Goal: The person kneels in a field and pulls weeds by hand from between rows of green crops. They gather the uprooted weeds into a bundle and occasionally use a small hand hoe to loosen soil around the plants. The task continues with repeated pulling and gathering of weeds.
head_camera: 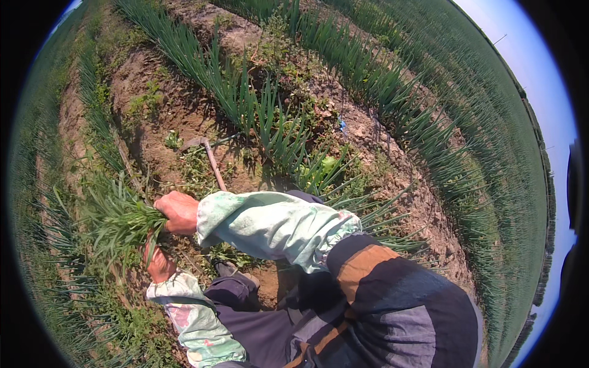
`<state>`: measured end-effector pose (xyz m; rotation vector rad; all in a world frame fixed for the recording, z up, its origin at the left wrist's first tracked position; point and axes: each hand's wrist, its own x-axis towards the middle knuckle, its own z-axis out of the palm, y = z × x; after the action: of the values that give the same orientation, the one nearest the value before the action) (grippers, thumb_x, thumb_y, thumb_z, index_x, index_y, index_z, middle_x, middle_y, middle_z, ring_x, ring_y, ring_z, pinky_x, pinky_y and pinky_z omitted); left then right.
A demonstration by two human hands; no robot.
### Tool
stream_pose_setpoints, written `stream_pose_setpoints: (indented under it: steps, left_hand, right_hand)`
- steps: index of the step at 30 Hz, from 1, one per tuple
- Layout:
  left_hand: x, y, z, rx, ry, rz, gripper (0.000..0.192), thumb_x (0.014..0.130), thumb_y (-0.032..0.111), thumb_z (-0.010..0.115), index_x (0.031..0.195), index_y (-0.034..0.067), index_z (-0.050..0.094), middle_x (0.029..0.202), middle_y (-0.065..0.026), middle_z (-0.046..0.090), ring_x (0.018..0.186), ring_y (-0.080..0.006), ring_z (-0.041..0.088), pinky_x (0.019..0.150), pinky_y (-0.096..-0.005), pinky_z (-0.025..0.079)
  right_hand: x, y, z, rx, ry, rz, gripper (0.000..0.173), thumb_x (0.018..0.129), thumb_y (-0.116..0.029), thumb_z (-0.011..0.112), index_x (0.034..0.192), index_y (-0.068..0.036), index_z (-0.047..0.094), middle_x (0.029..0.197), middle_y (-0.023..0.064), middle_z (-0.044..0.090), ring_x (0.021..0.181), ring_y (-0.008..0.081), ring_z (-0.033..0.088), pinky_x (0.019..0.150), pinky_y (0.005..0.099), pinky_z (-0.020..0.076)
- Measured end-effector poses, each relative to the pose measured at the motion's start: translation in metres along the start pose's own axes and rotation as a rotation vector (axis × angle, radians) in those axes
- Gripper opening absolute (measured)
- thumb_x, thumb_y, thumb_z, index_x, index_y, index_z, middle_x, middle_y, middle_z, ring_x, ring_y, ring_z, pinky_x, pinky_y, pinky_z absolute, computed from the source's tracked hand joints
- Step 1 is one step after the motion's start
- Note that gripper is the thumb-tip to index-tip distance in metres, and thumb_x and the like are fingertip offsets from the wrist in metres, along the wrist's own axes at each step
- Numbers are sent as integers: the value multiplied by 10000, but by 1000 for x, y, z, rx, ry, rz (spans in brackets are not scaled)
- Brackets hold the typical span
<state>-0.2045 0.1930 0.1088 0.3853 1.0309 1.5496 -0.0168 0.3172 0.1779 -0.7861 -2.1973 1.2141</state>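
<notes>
Both hands are at a thick bunch of green, narrow-leaved weeds [122,218] at the left of the view. My right hand [178,212] is closed in a fist around the stem end of the bunch. Just below it, my left hand [158,263] grips the underside, with leaf blades lying over its fingers. A small hoe [214,165] lies on the soil beyond my right hand. Its metal blade points left, and my right sleeve hides the lower end of its wooden handle.
Rows of green onions [271,124] run along raised soil ridges on both sides. Pulled weeds [195,168] lie around the hoe. A pale green leafy plant [327,164] and a blue scrap [342,124] are near the row. My shoe [234,272] rests in the furrow.
</notes>
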Motion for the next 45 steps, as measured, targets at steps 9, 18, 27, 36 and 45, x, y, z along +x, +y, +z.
stream_pose_setpoints:
  steps: [9,18,27,36,45]
  left_hand:
    - [-2,4,11,266,-26,245,407,982,97,555,1372,-21,554,1193,-109,702,939,-244,706,808,-383,576]
    - [-15,14,40,398,288,47,399,1029,112,483,1412,5,516,1292,-111,649,1067,-213,664,965,-331,526]
    - [-4,-6,-47,213,-162,275,418,1007,123,533,1367,-85,496,1364,-182,572,1192,-248,600,1032,-361,486]
    - [3,-2,11,125,242,234,309,1013,116,529,1257,-52,619,1213,-118,672,1111,-197,635,979,-340,507]
    - [-1,10,43,-252,49,29,172,978,228,668,1019,62,689,912,-34,726,767,-165,696,719,-323,589]
  right_hand:
    - [8,13,3,187,125,39,272,767,-177,685,959,15,682,913,282,668,897,451,654,768,479,522]
    - [12,16,7,130,209,-34,270,828,-190,632,990,25,643,864,264,667,858,448,653,750,478,518]
    - [0,2,-7,47,-76,-183,249,772,-145,636,958,20,641,862,265,664,883,452,644,766,510,502]
    - [15,19,8,391,142,54,304,789,-212,680,960,39,657,836,283,648,830,444,654,745,478,507]
    - [18,26,4,157,56,100,417,883,-216,718,1219,15,631,1078,165,662,1052,197,570,908,359,461]
